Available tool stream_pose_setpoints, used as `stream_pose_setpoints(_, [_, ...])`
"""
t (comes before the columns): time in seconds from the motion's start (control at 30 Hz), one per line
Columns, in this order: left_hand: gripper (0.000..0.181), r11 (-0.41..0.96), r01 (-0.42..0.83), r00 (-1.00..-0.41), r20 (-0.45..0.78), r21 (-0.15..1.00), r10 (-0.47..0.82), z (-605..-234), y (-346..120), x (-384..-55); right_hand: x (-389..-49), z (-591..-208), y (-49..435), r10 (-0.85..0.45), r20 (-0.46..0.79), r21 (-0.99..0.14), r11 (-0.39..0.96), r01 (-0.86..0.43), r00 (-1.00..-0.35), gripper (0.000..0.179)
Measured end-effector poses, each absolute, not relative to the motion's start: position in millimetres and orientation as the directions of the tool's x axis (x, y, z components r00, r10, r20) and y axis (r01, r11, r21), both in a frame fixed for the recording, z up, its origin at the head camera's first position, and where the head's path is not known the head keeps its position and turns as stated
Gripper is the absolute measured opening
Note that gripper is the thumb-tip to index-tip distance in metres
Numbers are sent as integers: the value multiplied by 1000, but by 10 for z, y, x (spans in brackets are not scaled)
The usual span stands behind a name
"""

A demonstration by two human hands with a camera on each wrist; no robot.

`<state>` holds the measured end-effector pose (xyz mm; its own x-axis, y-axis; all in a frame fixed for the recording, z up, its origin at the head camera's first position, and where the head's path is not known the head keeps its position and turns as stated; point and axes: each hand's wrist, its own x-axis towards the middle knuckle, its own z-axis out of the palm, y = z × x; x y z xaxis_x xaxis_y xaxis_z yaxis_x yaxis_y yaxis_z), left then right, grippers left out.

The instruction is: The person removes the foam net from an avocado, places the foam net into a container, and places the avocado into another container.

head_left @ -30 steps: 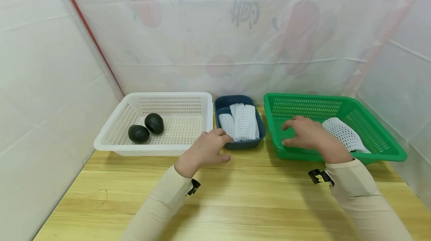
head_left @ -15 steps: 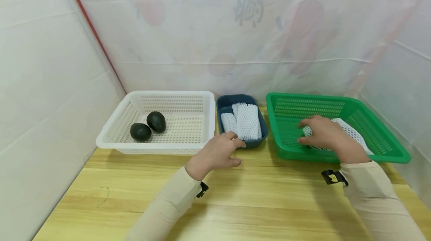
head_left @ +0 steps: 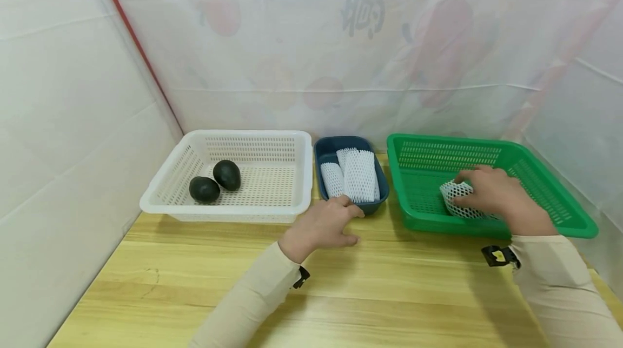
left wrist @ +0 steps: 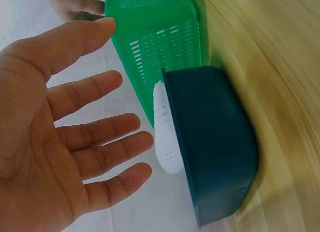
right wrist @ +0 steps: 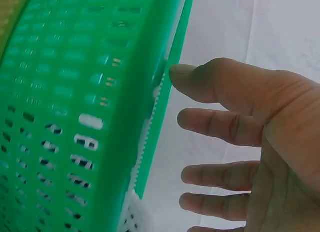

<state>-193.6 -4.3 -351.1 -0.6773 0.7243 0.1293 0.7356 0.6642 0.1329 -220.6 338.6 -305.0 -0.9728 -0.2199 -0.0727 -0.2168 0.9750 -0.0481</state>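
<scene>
My right hand (head_left: 498, 196) hovers over the green basket (head_left: 413, 222) with its fingers apart and nothing held. Under and beside it lies a white foam net sleeve (head_left: 457, 196), partly covered by the hand; whether something is inside cannot be made out. In the right wrist view the fingers (right wrist: 220, 124) are extended beside the basket's rim. My left hand (head_left: 323, 229) hangs just in front of the navy tray (head_left: 380, 199), which holds several white foam net sleeves (head_left: 360, 175). The left wrist view shows that palm bare and its fingers (left wrist: 105, 134) spread.
On the left stands a white basket (head_left: 226, 209) with two dark avocados (head_left: 226, 175) (head_left: 204, 189) in it. All three containers line up at the back of the wooden table (head_left: 219, 261), against a white sheet wall (head_left: 272, 45).
My right hand has moved right across the green basket, uncovering the left end of the foam net sleeve. The left hand has drifted slightly right. The view has shifted a little.
</scene>
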Motion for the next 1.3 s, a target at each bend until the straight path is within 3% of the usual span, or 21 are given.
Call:
stream_pose_setpoints(0.4, [46,636,756,-653,124,155,747,-3533,111,-1916,-2220,-3094,3631,-169,-71,-57,985,-165,-983,74])
stream_pose_setpoints(0.9, [47,626,763,-642,78,159,763,-3625,306,-1899,-2265,-3174,3973,-75,-94,-173,983,-58,-993,109])
stream_pose_setpoints(1.07, [45,610,769,-630,69,188,773,-3634,365,-1893,-2282,-3246,4069,-68,-92,-205,978,-48,-993,110])
stream_pose_setpoints(1.3, [46,619,755,-638,24,214,770,-3670,483,-1889,-2333,-3340,4118,-111,-115,-273,959,-76,-987,96])
